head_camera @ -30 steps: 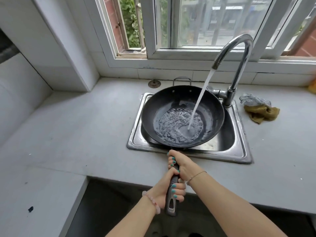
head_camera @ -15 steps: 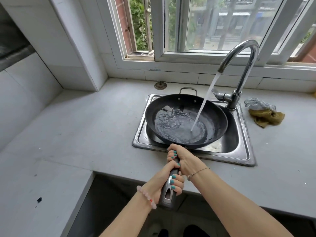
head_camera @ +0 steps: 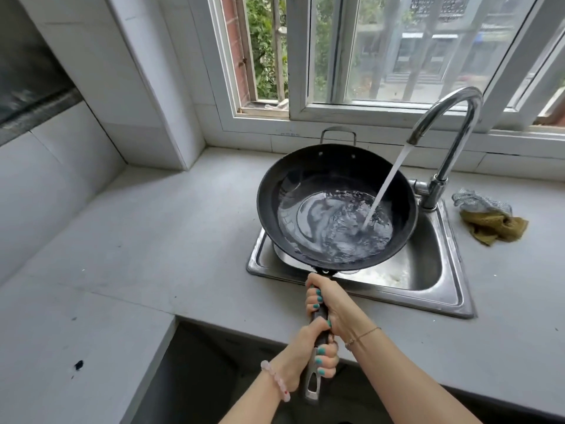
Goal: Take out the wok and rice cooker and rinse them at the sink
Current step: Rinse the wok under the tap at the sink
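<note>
The black wok [head_camera: 305, 185] hangs over the steel sink [head_camera: 440, 270], tilted a little with its far rim raised, and water pools and swirls in its bottom. Both hands grip its long handle. My right hand [head_camera: 331, 304] holds the handle close to the pan. My left hand [head_camera: 308, 359] holds it lower down, near the metal end loop. The chrome faucet [head_camera: 443, 148] runs, and its stream lands in the right part of the wok. No rice cooker is in view.
A steel scourer [head_camera: 477, 201] and a yellow-brown cloth [head_camera: 495, 228] lie on the grey counter [head_camera: 137, 240] right of the sink. A window and tiled sill stand behind the faucet. A tiled pillar rises at the back left. Below my hands is a dark gap under the counter.
The wok has been lifted and tipped, its far rim now higher, and the water inside has swirled toward the near right. Both hands keep their hold on the handle.
</note>
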The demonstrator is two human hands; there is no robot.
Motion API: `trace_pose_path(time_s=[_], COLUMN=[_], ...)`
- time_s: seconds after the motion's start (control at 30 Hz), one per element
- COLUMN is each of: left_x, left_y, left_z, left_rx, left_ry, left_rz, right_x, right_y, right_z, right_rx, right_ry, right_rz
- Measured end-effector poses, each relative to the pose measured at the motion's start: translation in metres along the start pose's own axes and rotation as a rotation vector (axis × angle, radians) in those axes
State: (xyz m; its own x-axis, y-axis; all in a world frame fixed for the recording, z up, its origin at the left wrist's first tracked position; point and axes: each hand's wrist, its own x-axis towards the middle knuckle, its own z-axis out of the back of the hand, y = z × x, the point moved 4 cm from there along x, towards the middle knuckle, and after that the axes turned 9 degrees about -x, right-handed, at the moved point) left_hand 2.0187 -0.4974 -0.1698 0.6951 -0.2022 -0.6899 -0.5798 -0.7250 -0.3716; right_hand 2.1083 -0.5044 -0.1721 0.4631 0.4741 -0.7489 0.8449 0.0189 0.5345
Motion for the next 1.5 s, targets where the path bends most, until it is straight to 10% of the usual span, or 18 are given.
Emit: trace_pose_path(time_s=[1.5], left_x=[-0.031], left_y=[-0.038], left_z=[-0.020], left_rx=[-0.059], left_ry=[0.016], left_rz=[-0.079], right_x=[-0.005], right_y=[0.029], right_z=[-0.034], right_rx=[0.105], right_ry=[0.199], right_rz=[-0.150])
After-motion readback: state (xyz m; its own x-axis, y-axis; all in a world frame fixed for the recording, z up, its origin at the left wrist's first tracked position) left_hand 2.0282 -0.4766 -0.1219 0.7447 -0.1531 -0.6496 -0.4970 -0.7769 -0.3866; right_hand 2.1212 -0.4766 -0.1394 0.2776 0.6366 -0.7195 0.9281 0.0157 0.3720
